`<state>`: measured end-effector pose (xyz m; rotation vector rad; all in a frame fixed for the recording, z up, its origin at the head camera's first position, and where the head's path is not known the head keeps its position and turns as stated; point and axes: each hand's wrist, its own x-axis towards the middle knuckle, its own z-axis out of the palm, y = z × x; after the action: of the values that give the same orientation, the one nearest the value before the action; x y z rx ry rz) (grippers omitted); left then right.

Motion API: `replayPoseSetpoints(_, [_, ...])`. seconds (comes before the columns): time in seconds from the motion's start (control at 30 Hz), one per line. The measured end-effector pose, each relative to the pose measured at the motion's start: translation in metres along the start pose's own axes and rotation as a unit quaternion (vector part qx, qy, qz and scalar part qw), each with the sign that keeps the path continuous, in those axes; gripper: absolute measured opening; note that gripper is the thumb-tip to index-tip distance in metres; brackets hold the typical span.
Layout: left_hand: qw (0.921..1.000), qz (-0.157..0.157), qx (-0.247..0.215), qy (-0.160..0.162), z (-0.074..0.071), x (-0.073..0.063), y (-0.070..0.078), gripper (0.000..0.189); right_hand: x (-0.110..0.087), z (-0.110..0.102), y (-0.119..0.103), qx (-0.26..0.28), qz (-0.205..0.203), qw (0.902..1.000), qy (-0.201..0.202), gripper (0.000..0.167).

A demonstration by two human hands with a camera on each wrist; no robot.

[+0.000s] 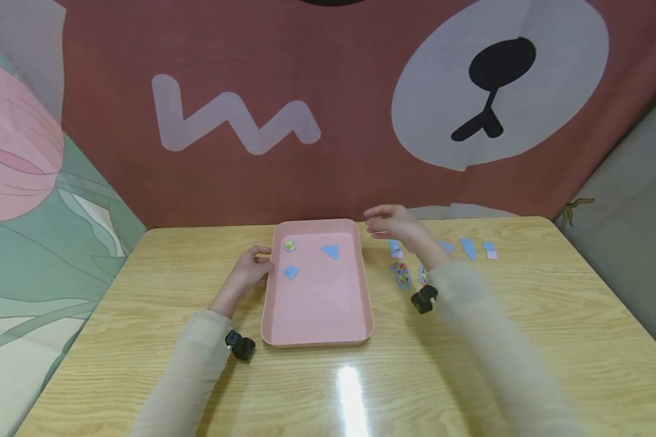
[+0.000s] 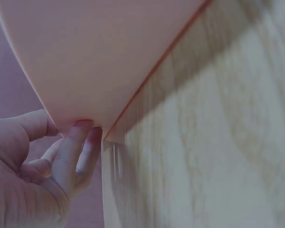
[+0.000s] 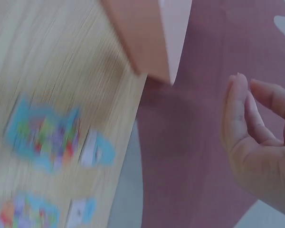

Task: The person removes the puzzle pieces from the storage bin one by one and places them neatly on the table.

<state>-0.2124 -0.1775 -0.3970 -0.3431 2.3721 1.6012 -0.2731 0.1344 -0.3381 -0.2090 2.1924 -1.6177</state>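
My left hand grips the left wall of a shallow pink tray. In the left wrist view, the fingertips press the outside of the tray wall near a corner. Inside the tray lie a blue triangular piece, a small piece with a yellow patch and a blue four-sided piece. My right hand hovers past the tray's far right corner. Its thumb and fingers are gently bent with their tips close together, and nothing shows between them.
Right of the tray, several flat pieces lie on the wooden table, among them a multicoloured one, a plain blue one and a blue-and-white one. My right forearm partly covers others. A reddish-brown printed cloth hangs behind the table.
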Motion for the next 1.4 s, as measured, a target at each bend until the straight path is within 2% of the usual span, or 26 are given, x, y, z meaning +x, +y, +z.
replayPoseSetpoints(0.13, [1.0, -0.001, 0.0, -0.001, 0.0, 0.001, 0.0, 0.048, 0.008, 0.017, -0.002, 0.053, 0.0, 0.9986, 0.008, 0.045])
replayPoseSetpoints(0.23, [1.0, -0.002, 0.001, -0.002, 0.0, 0.001, 0.001, 0.047, 0.013, 0.03, -0.003, 0.082, 0.018, 0.9962, 0.021, 0.046])
replayPoseSetpoints(0.37, [1.0, -0.002, 0.002, -0.004, 0.0, 0.0, 0.001, 0.047, 0.019, 0.044, 0.0, 0.1, 0.036, 0.9937, 0.035, 0.044])
replayPoseSetpoints(0.6, [1.0, 0.0, 0.0, -0.005, 0.0, -0.001, 0.003, 0.047, 0.028, 0.064, 0.003, 0.119, 0.039, 0.9904, 0.058, 0.04])
replayPoseSetpoints(0.9, [0.9999, 0.007, -0.01, -0.002, -0.001, -0.003, 0.003, 0.049, 0.032, 0.07, -0.006, 0.119, 0.049, 0.9895, 0.066, 0.04])
replayPoseSetpoints(1.03, [1.0, 0.003, -0.001, 0.0, -0.002, -0.004, 0.003, 0.048, 0.044, 0.071, -0.001, 0.13, 0.035, 0.9887, 0.066, 0.036])
replayPoseSetpoints(1.07, [1.0, 0.002, 0.001, 0.002, -0.003, -0.003, 0.003, 0.048, 0.055, 0.07, 0.01, 0.142, 0.014, 0.9883, 0.054, 0.033])
replayPoseSetpoints(1.27, [1.0, -0.001, 0.008, 0.004, -0.005, -0.003, 0.003, 0.048, 0.061, 0.082, 0.013, 0.1, 0.019, 0.9941, 0.038, 0.033])
replayPoseSetpoints(1.3, [1.0, -0.001, 0.008, 0.004, -0.005, -0.003, 0.003, 0.048, 0.052, 0.087, 0.003, 0.078, 0.04, 0.9951, 0.047, 0.035])
replayPoseSetpoints(1.4, [1.0, 0.0, 0.004, 0.004, -0.004, -0.004, 0.002, 0.048, 0.05, 0.096, 0.002, 0.054, 0.042, 0.9963, 0.051, 0.036])
